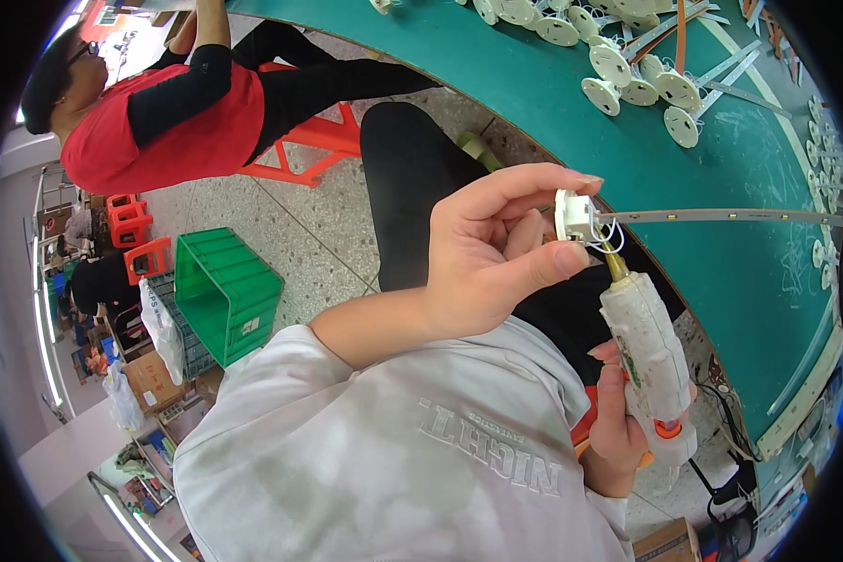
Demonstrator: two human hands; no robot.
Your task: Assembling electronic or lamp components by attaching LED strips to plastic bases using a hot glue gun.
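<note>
My left hand is closed, its thumb and fingers pinching a small white round plastic base by its rim. From that base a thin LED strip runs off to the right over the table, and loose white wires curl beside it. My right hand is wrapped round a white hot glue gun, which points upward. The gun's brass-coloured nozzle is right at the wires and the base; whether it touches them I cannot tell.
On the green table lie several white round bases with strips. Beyond my left arm are a green crate and a red stool. A seated person in a red top is at the far left. Black cables hang at the right.
</note>
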